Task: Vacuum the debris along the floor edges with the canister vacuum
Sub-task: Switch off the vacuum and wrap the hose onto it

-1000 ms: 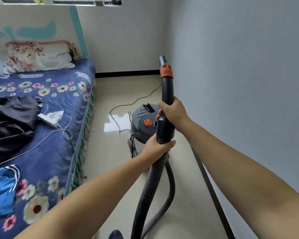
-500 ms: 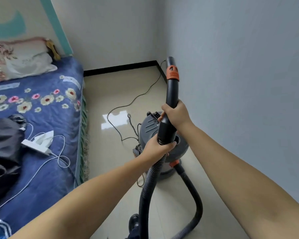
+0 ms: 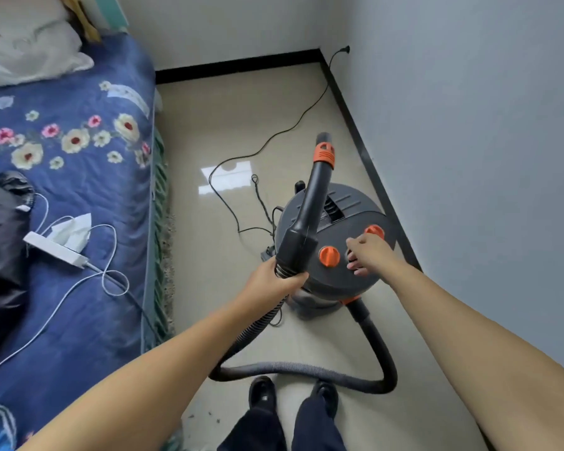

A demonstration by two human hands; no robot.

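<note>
Presently the left hand is gripping the hose nozzle clear of the floor while the right hand, fingers loose and empty, is reaching onto the canister vacuum by the right wall, probably for its switch.

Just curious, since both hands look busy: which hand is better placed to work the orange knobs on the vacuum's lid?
Probably the right hand: it hovers open over the canister lid beside the orange knobs, while the left hand grips the hose.
</note>
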